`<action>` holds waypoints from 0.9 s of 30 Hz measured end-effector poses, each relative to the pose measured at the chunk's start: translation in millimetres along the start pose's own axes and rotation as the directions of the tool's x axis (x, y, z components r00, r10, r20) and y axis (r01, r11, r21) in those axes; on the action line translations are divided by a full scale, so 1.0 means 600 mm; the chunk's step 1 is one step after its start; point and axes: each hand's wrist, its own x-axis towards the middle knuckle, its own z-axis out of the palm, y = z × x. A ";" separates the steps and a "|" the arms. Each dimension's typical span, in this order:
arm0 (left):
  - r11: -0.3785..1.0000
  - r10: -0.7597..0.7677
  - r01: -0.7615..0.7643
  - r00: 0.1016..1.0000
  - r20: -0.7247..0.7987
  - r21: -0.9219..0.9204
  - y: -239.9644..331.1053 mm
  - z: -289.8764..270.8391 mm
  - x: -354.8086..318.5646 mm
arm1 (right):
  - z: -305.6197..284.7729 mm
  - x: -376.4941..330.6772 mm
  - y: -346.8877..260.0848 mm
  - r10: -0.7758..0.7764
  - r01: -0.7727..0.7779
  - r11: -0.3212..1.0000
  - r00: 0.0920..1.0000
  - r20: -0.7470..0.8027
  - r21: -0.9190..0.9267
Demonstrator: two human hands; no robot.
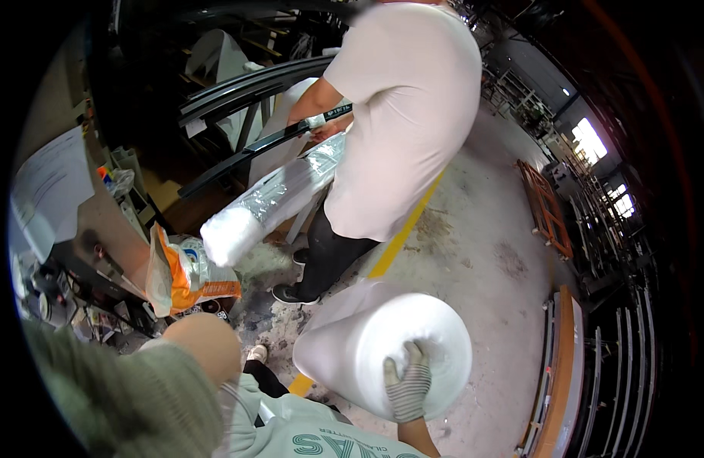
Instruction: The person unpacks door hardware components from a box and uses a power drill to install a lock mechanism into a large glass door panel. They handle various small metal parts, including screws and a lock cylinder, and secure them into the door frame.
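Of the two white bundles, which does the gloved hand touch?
The thick roll, with the wearer's right hand on its end; the other, a thinner bundle with silvery wrap, is beside the co-worker.

Open floor (pixel 493 259) right of the white roll (pixel 367 343) gives passage; a co-worker (pixel 405 114) blocks ahead

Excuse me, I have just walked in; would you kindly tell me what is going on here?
The gloved right hand is on the end of a large roll of whitish plastic film, at its hollow centre; the left hand cannot be seen. Just ahead, a co-worker leans forward with their hands at a long dark bar. Below that bar, a long film-wrapped bundle juts out, slanting down toward the left.
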 end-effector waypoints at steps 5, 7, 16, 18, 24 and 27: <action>0.976 -0.007 0.004 1.000 0.013 0.219 0.211 0.117 -0.017 | -0.041 -0.032 0.023 -0.331 0.337 0.922 0.942 -0.062 0.191; 0.952 -0.036 0.023 0.999 0.038 0.304 0.277 0.165 -0.013 | -0.063 -0.053 0.026 -0.403 0.409 0.887 0.912 -0.074 0.214; 0.768 -0.067 0.086 0.996 -0.055 0.635 0.581 0.248 -0.059 | -0.091 -0.233 -0.051 -0.728 0.635 0.495 0.676 -0.117 0.593; 0.691 -0.071 0.119 0.993 -0.097 0.713 0.663 0.256 -0.075 | -0.083 -0.300 -0.072 -0.820 0.642 0.396 0.568 -0.061 0.657; 0.326 -0.063 0.223 0.975 -0.214 0.919 0.975 0.313 -0.143 | -0.049 -0.563 -0.110 -0.990 0.600 0.130 0.123 0.070 0.789; 0.087 -0.028 0.267 0.964 -0.265 0.960 1.153 0.354 -0.184 | -0.056 -0.734 -0.138 -0.985 0.542 0.049 -0.113 0.131 0.839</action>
